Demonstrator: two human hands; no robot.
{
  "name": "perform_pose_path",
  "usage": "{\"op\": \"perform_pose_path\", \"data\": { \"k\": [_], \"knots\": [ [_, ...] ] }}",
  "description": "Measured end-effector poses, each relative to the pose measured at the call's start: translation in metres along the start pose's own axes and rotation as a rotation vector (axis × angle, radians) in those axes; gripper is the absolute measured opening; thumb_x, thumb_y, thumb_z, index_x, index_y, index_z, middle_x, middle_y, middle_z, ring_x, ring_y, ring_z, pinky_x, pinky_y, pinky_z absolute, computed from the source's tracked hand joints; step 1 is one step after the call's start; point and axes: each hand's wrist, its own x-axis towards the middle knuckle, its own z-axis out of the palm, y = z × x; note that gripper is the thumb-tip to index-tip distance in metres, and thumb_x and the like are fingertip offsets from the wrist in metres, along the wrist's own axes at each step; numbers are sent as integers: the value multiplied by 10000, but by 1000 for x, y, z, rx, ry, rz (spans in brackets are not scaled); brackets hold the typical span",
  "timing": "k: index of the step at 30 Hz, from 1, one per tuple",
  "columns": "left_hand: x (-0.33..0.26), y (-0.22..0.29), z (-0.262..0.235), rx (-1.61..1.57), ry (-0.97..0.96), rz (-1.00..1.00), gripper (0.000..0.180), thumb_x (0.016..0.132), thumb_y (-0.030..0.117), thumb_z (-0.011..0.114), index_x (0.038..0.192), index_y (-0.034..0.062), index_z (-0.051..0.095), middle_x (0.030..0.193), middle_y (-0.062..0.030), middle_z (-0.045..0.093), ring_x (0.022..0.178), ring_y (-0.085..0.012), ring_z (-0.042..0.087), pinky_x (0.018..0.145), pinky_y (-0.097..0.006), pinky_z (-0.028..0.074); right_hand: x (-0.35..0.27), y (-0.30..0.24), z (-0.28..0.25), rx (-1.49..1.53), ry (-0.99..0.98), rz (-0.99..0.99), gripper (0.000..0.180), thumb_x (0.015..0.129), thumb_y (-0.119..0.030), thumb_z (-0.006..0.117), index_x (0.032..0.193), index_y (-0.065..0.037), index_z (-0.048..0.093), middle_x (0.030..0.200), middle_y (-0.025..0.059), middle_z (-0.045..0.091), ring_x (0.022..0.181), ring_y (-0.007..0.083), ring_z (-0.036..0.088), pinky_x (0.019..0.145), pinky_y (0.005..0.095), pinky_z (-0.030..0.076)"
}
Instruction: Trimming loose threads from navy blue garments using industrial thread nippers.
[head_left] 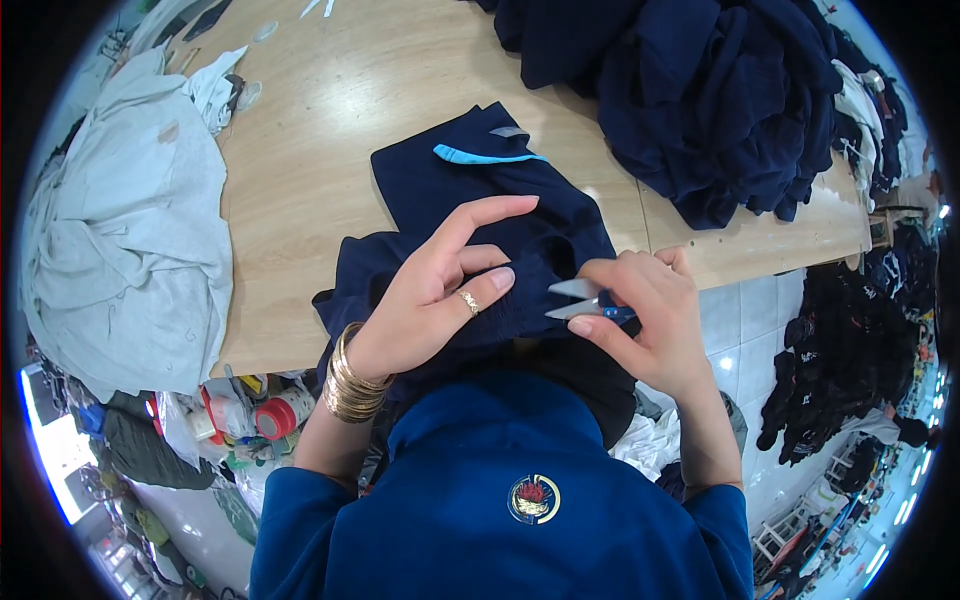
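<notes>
A dark navy garment (470, 190) with a light blue stripe at its collar lies over the near edge of a wooden table (330, 150). My left hand (440, 290), wearing a gold ring and several gold bangles, pinches a fold of the navy cloth, index finger stretched out. My right hand (650, 315) holds small thread snips (580, 300) with silver blades and a blue handle. The blades point left toward the pinched fold, close to my left fingertips.
A big heap of dark navy garments (700, 90) fills the table's far right. Pale grey cloth (120, 230) is piled at the left. Below the left table edge sit bottles and a red-capped container (280, 412). More dark clothing (850, 360) is stacked on the tiled floor at right.
</notes>
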Motion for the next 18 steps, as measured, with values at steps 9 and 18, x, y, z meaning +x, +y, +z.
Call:
{"op": "perform_pose_path", "data": {
  "k": [9,18],
  "knots": [
    [4,-5,7,-34,116,133,499,896,75,445,1379,79,322,917,-31,557,724,-42,498,693,-192,394,-4,-16,35,200,269,94,204,705,-133,759,879,-77,668,698,-22,581,589,91,444,541,227,306],
    [-2,-4,3,-161,-25,25,556,879,24,458,1402,90,278,817,-5,531,675,-30,463,651,-192,382,12,-17,20,566,190,455,179,762,-120,711,919,-76,635,780,-6,569,663,84,459,610,214,354]
  ]
}}
